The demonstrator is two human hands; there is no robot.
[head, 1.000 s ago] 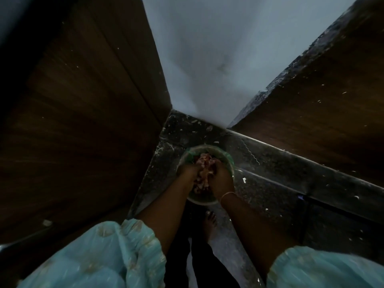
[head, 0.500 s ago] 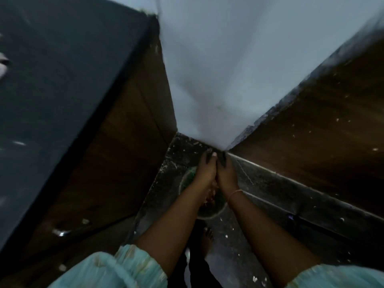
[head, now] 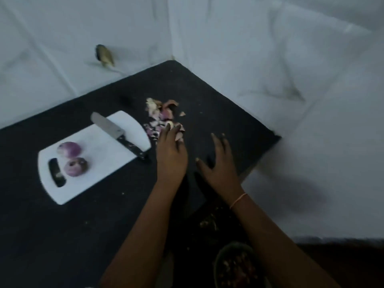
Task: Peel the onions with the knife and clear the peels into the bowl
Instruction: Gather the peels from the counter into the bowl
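At far left, the white cutting board (head: 93,163) lay on the black desk (head: 62,235) and carried two peeled purple onions (head: 71,159), parked clear of the waste. The knife (head: 118,135) rested across the board's right end, its handle overhanging toward me, set down so that both hands were free. Just right of the board lay the peel pile (head: 161,115). My left hand (head: 171,154) reached it, fingers extended and touching the nearest peels, holding nothing. My right hand (head: 218,167) hovered alongside, fingers spread and empty, presumably to scoop from the other side. The green bowl (head: 220,265) sat low beside the desk, already holding peels.
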